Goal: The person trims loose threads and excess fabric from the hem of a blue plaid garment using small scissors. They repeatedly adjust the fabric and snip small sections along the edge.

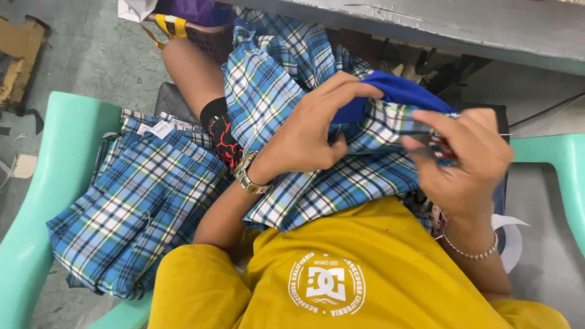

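Plaid cotton garment (317, 183), blue, white and green check, with solid blue lining (396, 91); lies across the lap, raised at chest level. Left hand (311, 134) pinches the lining fold, fingers closed on cloth. Right hand (469, 158) clamps the plaid edge, grip closed. Judged soft, light, limp; best held at seam or hem. Folded plaid stack (134, 207) rests on green chair (55, 158).

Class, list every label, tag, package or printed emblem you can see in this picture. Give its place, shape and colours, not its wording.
Small white rectangular sewn-in tag: on the folded blue plaid garment at left.
Round white printed emblem: on the yellow shirt, bottom centre.
White paper package corner: top edge, beside a purple bag.
Left hand and right hand grip plaid and blue fabric.
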